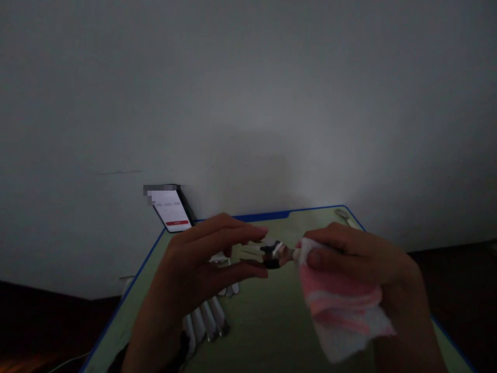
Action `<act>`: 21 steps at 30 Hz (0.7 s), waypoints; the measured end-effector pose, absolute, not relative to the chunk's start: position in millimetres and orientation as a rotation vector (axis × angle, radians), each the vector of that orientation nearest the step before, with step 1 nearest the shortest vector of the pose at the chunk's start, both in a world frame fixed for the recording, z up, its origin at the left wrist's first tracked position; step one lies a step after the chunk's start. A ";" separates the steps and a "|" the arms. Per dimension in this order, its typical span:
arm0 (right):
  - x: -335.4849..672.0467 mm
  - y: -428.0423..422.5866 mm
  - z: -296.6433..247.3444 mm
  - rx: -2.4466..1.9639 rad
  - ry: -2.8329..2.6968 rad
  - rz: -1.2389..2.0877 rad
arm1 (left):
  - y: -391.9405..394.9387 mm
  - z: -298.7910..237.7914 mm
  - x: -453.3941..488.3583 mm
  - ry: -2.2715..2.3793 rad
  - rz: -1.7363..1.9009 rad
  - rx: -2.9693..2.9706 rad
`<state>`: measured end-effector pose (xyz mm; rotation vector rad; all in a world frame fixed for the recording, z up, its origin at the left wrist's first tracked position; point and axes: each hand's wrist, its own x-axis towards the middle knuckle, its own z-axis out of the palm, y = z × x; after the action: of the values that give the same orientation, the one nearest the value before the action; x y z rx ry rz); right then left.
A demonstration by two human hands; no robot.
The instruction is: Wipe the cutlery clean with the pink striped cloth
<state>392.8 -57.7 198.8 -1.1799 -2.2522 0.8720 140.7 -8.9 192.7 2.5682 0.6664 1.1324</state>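
Observation:
A shiny metal fork (276,254) is held level above the table, its head to the left. My left hand (205,259) pinches the head between thumb and fingers. My right hand (349,254) is closed on a pink and white cloth (341,300), which wraps the fork's handle and hangs below the fingers. The cloth hides most of the handle. Below my left hand, several silver cutlery handles (209,318) lie side by side on the table, partly covered by my wrist. More cutlery (233,286) lies just behind them.
The pale green table (267,331) has a blue edge and stands against a grey wall (248,103). A phone (173,210) with a lit screen leans at the back left corner. A spoon-like utensil (344,213) lies at the back right corner.

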 end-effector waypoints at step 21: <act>369.6 -60.8 209.5 -1.169 -2.262 0.668 | -21.6 195.8 157.7 0.852 0.953 2.461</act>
<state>369.6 -60.8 209.5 -1.1695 -2.2622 0.6677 157.7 -21.6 195.8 2.4605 0.8518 0.9531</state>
